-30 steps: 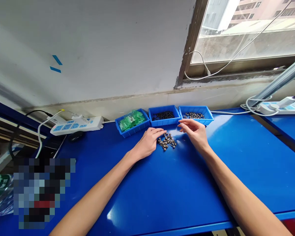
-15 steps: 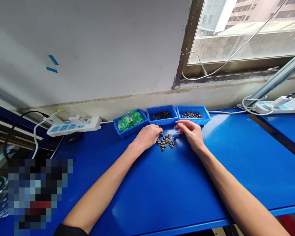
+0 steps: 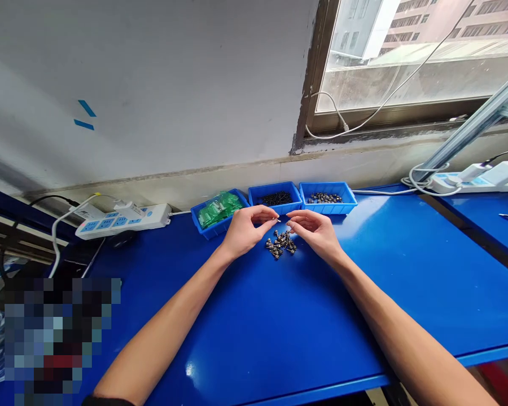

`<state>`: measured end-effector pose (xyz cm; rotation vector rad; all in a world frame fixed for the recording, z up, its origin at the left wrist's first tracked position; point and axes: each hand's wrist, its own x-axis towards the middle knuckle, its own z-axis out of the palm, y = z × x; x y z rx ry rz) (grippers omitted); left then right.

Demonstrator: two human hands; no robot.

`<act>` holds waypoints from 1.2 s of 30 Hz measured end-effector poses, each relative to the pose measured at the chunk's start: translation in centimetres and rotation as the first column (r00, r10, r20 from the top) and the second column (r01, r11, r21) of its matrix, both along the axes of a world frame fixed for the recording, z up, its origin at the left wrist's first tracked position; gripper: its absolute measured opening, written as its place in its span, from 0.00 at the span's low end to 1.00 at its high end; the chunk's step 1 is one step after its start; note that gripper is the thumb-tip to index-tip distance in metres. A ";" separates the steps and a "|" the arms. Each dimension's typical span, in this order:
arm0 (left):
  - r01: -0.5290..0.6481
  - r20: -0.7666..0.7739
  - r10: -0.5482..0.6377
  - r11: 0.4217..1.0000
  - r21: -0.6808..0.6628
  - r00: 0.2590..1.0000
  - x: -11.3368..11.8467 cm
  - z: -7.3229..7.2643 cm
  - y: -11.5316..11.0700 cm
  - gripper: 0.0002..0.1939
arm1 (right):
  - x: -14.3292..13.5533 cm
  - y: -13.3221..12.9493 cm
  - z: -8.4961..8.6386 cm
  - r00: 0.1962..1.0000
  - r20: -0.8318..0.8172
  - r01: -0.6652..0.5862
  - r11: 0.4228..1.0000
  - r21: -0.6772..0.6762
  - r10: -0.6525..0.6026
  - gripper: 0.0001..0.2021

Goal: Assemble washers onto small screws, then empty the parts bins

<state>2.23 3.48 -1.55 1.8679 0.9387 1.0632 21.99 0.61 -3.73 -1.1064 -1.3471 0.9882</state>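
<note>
My left hand [image 3: 249, 228] pinches a small screw [image 3: 278, 220] between thumb and fingertips, its tip pointing toward the other hand. Just across a narrow gap, my right hand [image 3: 315, 230] has thumb and fingers drawn together; whatever lies in them is too small to make out. Below both hands a loose pile of small metal screws [image 3: 281, 245] lies on the blue table [image 3: 254, 327]. Behind them stand three blue bins: one with green plastic packets [image 3: 220, 208], one with dark screws [image 3: 276, 198], one with small metal fasteners [image 3: 324, 198].
A white power strip [image 3: 122, 221] with plugs and cables lies at the back left, a dark mouse-like object [image 3: 123, 239] beside it. Another power strip [image 3: 474, 180] sits at the back right by a slanted metal post [image 3: 469, 127]. The wall and window close off the back.
My left hand has lifted from the pile's left edge with a screw in its fingertips. My right hand has moved left toward it. The view has shifted slightly.
</note>
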 end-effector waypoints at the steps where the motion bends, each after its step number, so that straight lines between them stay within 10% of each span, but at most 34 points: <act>1: 0.009 0.036 -0.007 0.999 -0.044 0.999 0.0 0.0 0.0 0.07 | -0.2 -0.1 0.0 1.000 -0.007 -0.017 1.000 0.004 0.017 0.18; 10: 0.124 0.070 -0.112 0.973 -0.197 0.991 -0.1 0.1 0.0 0.19 | -0.3 -0.5 0.6 0.982 -0.108 -0.163 0.985 -0.060 0.156 0.17; 19: 0.299 -0.510 -0.139 0.922 0.246 0.849 -1.1 -1.7 1.0 0.11 | 1.4 0.8 0.1 0.912 -0.178 0.391 0.913 0.115 -0.369 0.19; 29: 0.224 -0.610 -0.018 0.938 0.263 0.792 -1.8 -1.9 1.4 0.09 | 0.7 0.3 0.3 0.954 -0.134 0.276 0.961 0.032 -0.270 0.19; 36: 0.174 -0.448 -0.077 0.968 0.179 0.891 -1.6 -1.1 1.1 0.06 | 0.3 0.1 0.3 0.989 -0.032 0.146 0.989 0.012 -0.146 0.14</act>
